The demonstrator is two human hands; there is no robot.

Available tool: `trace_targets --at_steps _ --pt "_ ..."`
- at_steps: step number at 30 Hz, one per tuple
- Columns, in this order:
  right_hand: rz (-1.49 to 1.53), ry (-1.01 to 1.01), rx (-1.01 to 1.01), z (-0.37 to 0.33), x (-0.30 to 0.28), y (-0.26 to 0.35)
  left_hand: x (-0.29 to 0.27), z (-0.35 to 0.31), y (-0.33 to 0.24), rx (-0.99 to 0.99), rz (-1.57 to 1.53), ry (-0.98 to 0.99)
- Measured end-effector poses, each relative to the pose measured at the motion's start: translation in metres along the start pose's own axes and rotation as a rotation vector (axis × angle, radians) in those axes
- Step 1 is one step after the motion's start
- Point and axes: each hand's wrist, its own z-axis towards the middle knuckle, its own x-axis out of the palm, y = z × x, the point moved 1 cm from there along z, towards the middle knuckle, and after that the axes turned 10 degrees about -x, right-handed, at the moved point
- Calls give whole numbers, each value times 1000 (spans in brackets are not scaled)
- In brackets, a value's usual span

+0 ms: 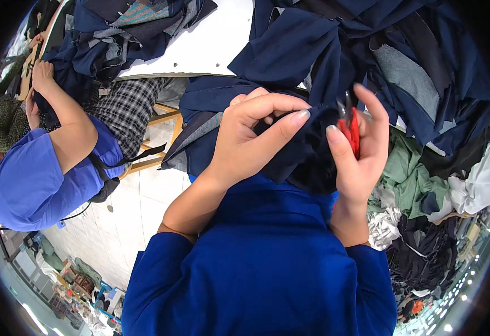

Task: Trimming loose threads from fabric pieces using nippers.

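My left hand (pixel 248 134) is closed, thumb and forefinger pinching an edge of dark navy cloth (pixel 298 148). The cloth hangs bunched over my lap between both hands. Red-handled thread snips (pixel 354 134) sit in my right hand (pixel 362 162), their metal blades pointing up and away from me. The thumb lies along the handle's near side, with the forefinger raised past the blades. Any thread between the hands is too small to make out.
Heaped navy garment pieces (pixel 295 45) cover the white table (pixel 217 33) ahead. Green cloth (pixel 407 173) and dark scraps (pixel 424 246) are piled at the right. To the left, a person in a blue shirt (pixel 38 173) handles dark fabric beside a wooden stool (pixel 166 120).
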Motion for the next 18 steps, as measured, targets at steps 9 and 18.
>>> trace_targets --at_steps 9,18 --pt "203 98 264 8 -5 -3 -6 -2 -12 -104 -6 352" --pt "262 22 327 8 1 -17 4 4 -3 227 -68 217"
